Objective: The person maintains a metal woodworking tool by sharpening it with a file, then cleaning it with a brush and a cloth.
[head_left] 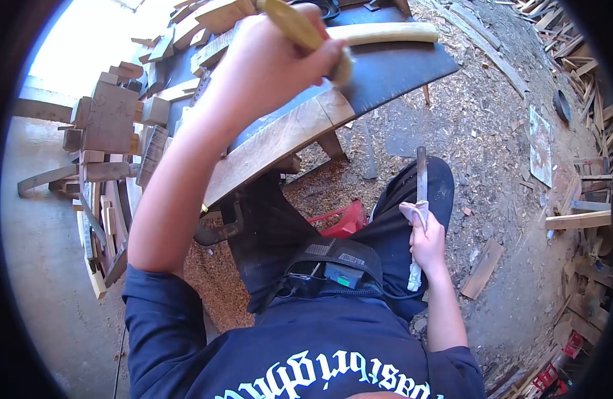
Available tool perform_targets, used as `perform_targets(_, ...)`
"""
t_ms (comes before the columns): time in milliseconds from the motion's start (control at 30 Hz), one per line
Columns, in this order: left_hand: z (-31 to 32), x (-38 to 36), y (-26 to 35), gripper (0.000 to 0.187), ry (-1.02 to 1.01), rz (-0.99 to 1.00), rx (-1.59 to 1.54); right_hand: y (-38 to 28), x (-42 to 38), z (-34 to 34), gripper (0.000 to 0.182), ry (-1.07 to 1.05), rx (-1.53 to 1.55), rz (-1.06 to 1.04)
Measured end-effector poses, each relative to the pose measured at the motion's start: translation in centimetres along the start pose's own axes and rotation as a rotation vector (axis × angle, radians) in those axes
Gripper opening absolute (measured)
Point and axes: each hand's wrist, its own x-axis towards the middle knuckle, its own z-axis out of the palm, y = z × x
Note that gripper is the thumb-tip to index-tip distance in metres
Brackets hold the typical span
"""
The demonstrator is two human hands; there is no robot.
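My left hand [280, 56] is closed around a brush [290, 23] with a yellowish handle. The brush's pale tip is near the end of a light wooden board [280, 143] that lies along the near edge of a dark table [403, 73]. Behind the tip lies a curved, pale wooden piece [393, 32]. Above my right thigh, my right hand [428, 246] grips a narrow metal blade tool [422, 174], which points away from me. Light wrapping shows around the tool at my fingers and below them.
Stacked wood blocks [110, 116] stand at the left. Wood chips cover the floor [492, 159], where a loose plank [482, 269] lies at the right. Scrap wood [592, 73] is piled along the right edge. Something red [346, 219] is between my legs.
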Motion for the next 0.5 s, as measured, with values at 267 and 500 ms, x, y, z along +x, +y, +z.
perform_targets(267, -4.7, -5.8, -1.0, 0.022, -0.242, -0.343, 0.485, 1.5, 0.0, 0.1, 0.039, 0.006, 0.108, 0.028)
perform_targets(500, 0.1, -0.5, -0.3, 0.027, -0.116, -0.118, 0.271, 1.2, 0.4, 0.3, 0.039, -0.017, 0.124, -0.005)
